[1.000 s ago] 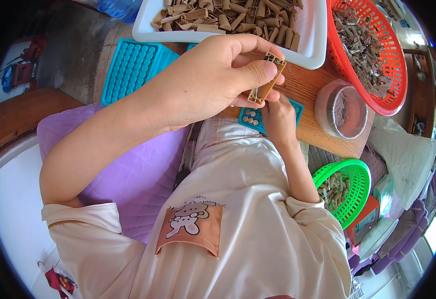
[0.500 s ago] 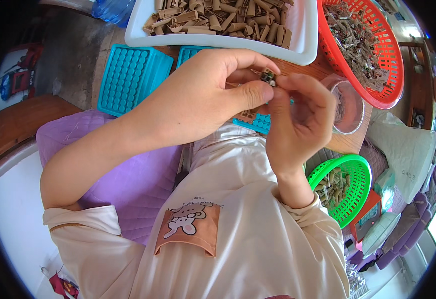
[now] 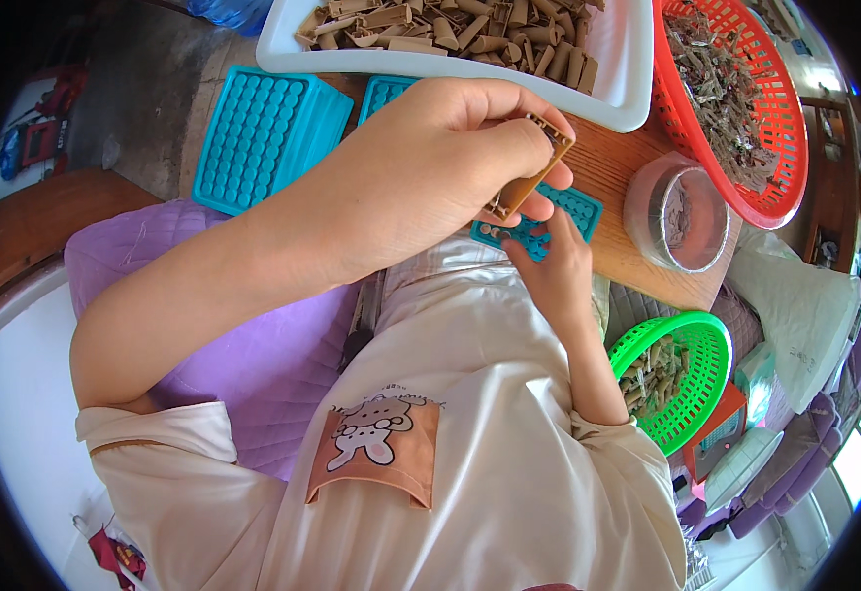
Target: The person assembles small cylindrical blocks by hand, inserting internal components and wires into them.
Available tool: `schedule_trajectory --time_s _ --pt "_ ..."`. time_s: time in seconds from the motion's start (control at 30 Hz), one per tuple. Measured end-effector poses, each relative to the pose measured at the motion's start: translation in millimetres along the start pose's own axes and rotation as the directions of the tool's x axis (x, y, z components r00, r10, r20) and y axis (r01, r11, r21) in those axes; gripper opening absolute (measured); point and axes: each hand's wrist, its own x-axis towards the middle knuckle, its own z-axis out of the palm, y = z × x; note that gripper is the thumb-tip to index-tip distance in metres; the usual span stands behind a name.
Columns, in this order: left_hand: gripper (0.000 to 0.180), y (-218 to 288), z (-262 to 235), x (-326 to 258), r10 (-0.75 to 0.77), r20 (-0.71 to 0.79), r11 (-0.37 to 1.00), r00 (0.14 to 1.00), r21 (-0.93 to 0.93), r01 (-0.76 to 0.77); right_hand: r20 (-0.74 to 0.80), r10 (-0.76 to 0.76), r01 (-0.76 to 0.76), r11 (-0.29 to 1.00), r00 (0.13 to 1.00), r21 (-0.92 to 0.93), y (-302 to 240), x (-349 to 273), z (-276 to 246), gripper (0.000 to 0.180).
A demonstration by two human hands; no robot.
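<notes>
My left hand (image 3: pixel 475 153) is closed around a brown, trough-shaped plastic shell (image 3: pixel 531 177), held tilted above the table's front edge. Its fingers hide part of the shell, and small details along its edges are too fine to make out. Below it, my right hand (image 3: pixel 561 266) reaches to a teal tray (image 3: pixel 576 205) with rows of round cells. Thumb and index finger are apart there, with teal showing between them, and I see nothing held. A few small tan round pieces (image 3: pixel 491 231) lie at the tray's left end, beside the thumb.
A white bin (image 3: pixel 613 110) of brown shells stands at the back. Stacked teal trays (image 3: pixel 253 138) are at left. To the right are a red basket (image 3: pixel 790 148) of brown-grey pieces, a clear round tub (image 3: pixel 642 207) and a green basket (image 3: pixel 711 379) with more pieces.
My right hand has left the piece held at my left fingertips and moved down to the teal tray. My left hand has turned, showing the shell lengthwise. The view has shifted slightly.
</notes>
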Motion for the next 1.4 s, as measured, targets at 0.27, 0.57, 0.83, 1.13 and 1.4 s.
schedule_trajectory --time_s 0.27,0.57,0.83,1.13,1.4 --pt "0.026 -1 2 -2 -0.018 0.017 1.000 1.000 0.007 0.018 -0.046 -0.137 0.124 0.969 0.989 -0.214 4 2 9 0.024" --pt "0.027 -7 4 -2 0.046 0.049 0.993 0.998 0.110 -0.051 -0.614 0.017 0.389 0.760 0.789 0.521 -66 9 -34 0.016" --pt "0.026 -10 9 -5 0.064 0.061 0.955 0.996 0.285 -0.079 -0.694 -0.357 0.628 0.758 0.625 0.175 -74 23 -32 0.020" --pt "0.021 -1 0 0 0.029 -0.048 0.991 0.998 0.130 -0.022 -0.569 -0.036 0.393 0.759 0.822 0.519 -61 30 -38 0.020" --pt "0.022 1 -2 1 0.084 -0.059 0.993 0.995 0.089 -0.079 0.027 -0.462 0.459 0.870 0.887 -0.180 1 60 -1 0.017"
